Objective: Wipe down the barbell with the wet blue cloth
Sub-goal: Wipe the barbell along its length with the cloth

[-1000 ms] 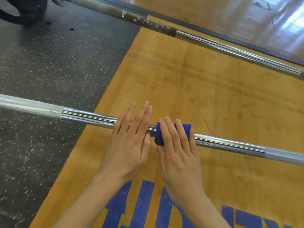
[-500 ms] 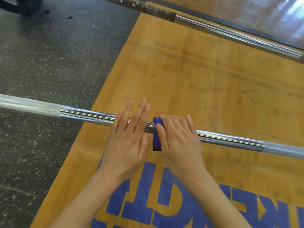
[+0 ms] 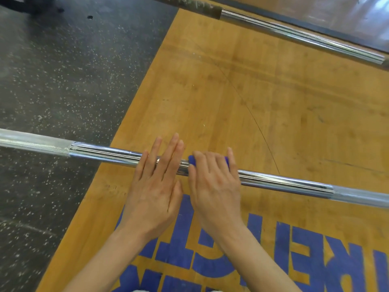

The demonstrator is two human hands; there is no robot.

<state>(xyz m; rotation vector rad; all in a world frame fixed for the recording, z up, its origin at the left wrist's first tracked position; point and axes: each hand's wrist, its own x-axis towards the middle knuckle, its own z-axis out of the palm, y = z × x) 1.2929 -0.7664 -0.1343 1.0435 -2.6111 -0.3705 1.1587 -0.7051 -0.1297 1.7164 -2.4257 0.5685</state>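
Note:
A chrome barbell [image 3: 284, 181] lies across the wooden platform from left to lower right, with knurled grey sections at both ends of the shiny part. My left hand [image 3: 155, 186] rests flat on the bar, fingers straight and pointing away from me. Just to its right, my right hand [image 3: 214, 186] curls its fingers over the blue cloth [image 3: 192, 160], which is wrapped on the bar. Only small blue edges of the cloth show at either side of the fingers.
A second barbell [image 3: 294, 34] with a rusty dark section lies across the top right. Black speckled rubber flooring [image 3: 63, 81] covers the left side. The wooden platform [image 3: 252, 102] carries large blue lettering [image 3: 210, 260] near me.
My right hand went from pressing the cloth with straight fingers to curling over it, hiding most of the blue. The left hand stayed flat on the bar.

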